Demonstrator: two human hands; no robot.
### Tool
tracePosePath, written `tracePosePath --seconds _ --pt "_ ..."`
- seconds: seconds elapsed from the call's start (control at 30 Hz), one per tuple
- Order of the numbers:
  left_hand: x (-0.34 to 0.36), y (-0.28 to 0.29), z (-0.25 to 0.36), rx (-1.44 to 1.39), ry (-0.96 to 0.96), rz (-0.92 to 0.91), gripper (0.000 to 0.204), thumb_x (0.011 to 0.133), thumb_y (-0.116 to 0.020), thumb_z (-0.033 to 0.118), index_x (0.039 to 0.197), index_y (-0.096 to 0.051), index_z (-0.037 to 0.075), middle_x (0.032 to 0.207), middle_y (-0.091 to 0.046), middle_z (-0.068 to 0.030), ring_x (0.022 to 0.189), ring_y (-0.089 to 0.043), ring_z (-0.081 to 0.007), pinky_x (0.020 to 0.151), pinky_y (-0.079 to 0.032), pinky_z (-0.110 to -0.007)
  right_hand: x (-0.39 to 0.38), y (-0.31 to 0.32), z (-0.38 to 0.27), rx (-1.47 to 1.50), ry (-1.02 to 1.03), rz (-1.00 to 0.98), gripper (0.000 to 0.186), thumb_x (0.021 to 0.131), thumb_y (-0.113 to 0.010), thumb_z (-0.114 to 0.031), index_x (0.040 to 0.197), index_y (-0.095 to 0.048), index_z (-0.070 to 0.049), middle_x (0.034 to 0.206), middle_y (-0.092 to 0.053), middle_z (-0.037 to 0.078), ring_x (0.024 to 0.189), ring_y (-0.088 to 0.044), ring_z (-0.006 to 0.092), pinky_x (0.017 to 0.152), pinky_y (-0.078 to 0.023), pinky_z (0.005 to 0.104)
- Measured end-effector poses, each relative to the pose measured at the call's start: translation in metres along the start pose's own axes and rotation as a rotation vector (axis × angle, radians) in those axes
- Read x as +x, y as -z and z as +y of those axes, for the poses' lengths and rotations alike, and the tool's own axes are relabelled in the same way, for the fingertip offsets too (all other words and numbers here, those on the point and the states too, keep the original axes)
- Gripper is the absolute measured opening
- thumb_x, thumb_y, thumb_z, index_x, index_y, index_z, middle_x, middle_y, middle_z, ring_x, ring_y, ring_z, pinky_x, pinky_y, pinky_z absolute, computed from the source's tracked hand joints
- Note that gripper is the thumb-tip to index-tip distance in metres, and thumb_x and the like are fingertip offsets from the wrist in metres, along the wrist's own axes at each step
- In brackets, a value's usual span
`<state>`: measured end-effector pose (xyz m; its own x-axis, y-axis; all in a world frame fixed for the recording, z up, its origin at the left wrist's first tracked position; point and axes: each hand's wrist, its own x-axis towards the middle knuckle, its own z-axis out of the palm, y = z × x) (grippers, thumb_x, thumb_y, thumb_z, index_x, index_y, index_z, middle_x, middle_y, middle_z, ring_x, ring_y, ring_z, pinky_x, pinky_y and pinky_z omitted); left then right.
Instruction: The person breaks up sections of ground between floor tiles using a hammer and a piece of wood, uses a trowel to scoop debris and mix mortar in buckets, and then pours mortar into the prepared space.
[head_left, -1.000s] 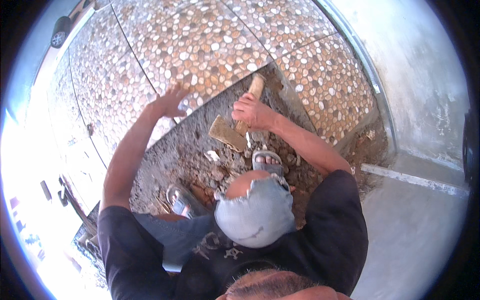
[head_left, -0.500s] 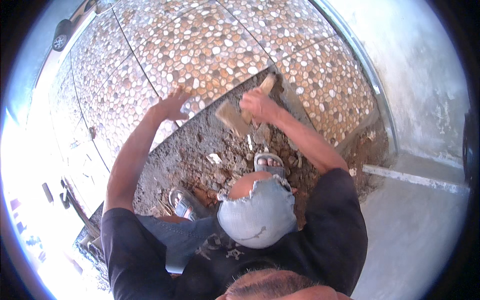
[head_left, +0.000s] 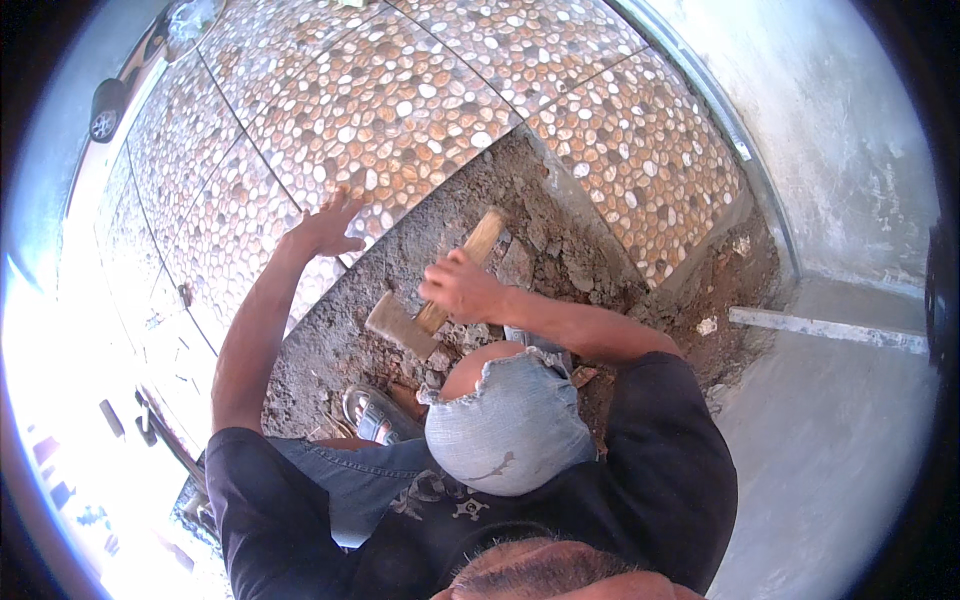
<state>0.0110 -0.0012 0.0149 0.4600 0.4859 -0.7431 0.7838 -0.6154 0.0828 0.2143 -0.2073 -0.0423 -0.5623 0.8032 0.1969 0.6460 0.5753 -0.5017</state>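
Note:
My right hand [head_left: 466,288] is wrapped round the handle of a wooden mallet [head_left: 399,325], near its block-shaped head. The mallet is over rough grey-brown soil [head_left: 420,235], its head toward my knee and its handle end pointing away to the right. Fingers spread, my left hand [head_left: 322,230] rests on a pebble-patterned floor tile [head_left: 385,135], close to the edge where the tiling stops and the soil begins. That hand holds nothing.
More pebble-patterned tiles [head_left: 640,165] border the soil on the right. A pale wall [head_left: 830,130] rises beyond them. A light strip [head_left: 825,329] lies by smooth grey concrete [head_left: 820,450]. My sandalled foot [head_left: 378,413] stands on the soil. A vehicle wheel [head_left: 106,110] shows far left.
My right hand has brought the mallet leftward and nearer to my knee, away from the inner corner of the tiles. The left hand stays spread on the tile, hardly shifted.

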Motion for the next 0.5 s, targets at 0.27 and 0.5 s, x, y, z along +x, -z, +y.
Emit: tracePosePath --seconds 0.27,0.5 --pt "-0.003 0.013 0.026 -0.064 -0.068 0.108 0.069 0.083 -0.059 0.038 0.141 -0.030 0.014 0.146 -0.027 -0.0177 0.123 -0.045 -0.0353 0.104 -0.027 -0.057 -0.002 -0.050 -0.025 0.076 -0.073 0.054 0.017 0.082 -0.057 -0.009 0.098 -0.056 -0.004 0.091 -0.054 0.012 0.092 -0.054 0.0255 0.088 -0.040 0.0469" --pt "0.006 0.035 0.078 -0.087 -0.273 0.286 0.059 0.091 -0.053 0.034 0.140 -0.031 0.012 0.147 -0.027 -0.0129 0.129 -0.037 -0.0335 0.106 -0.031 -0.043 -0.031 0.134 0.124 0.076 -0.835 0.265 0.031 0.083 -0.055 -0.008 0.113 -0.055 -0.003 0.119 -0.054 0.019 0.116 -0.048 0.0316 0.097 -0.041 0.0408"
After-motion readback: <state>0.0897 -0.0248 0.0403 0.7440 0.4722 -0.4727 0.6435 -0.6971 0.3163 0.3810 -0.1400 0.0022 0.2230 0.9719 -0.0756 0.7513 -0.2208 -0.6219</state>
